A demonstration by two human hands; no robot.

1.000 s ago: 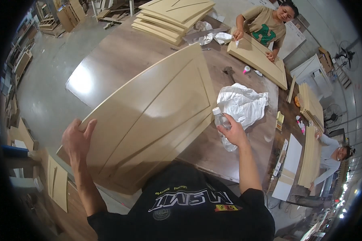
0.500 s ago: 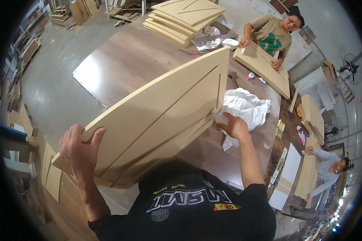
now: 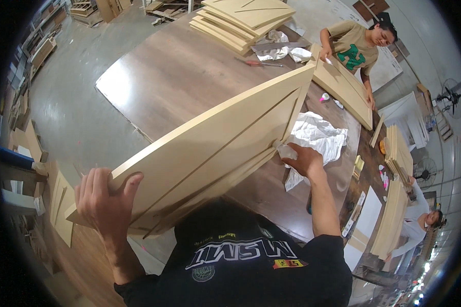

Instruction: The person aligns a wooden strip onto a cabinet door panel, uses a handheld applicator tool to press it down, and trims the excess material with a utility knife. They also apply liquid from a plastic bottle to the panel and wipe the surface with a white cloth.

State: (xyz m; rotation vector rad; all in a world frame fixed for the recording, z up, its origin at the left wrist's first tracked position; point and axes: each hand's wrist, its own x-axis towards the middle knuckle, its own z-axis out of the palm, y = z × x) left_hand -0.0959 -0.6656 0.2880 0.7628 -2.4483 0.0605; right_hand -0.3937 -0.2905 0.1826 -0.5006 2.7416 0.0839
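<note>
A large cream-coloured wooden panel (image 3: 215, 138) with straight grooves stands tilted on the table in front of me. My left hand (image 3: 105, 202) is closed round its left edge, thumb on the grooved face. Near the panel's right end, my right hand (image 3: 307, 161) grips a small, translucent white bottle (image 3: 287, 151), whose tip touches the face by a groove. The fingers partly cover the bottle. A crumpled white cloth (image 3: 320, 135) lies on the table just beyond my right hand.
The brown table (image 3: 164, 77) carries a stack of similar panels (image 3: 241, 25) at the far side, with a red-handled tool (image 3: 258, 63) nearby. Across from me a person (image 3: 356, 48) works on another panel (image 3: 343, 87). A second person (image 3: 420, 225) handles boards (image 3: 392, 220) at the right.
The panel's far right corner has swung slightly right, and its left end sits a little lower. My right hand has shifted slightly right with the bottle. The person across has moved their hand.
</note>
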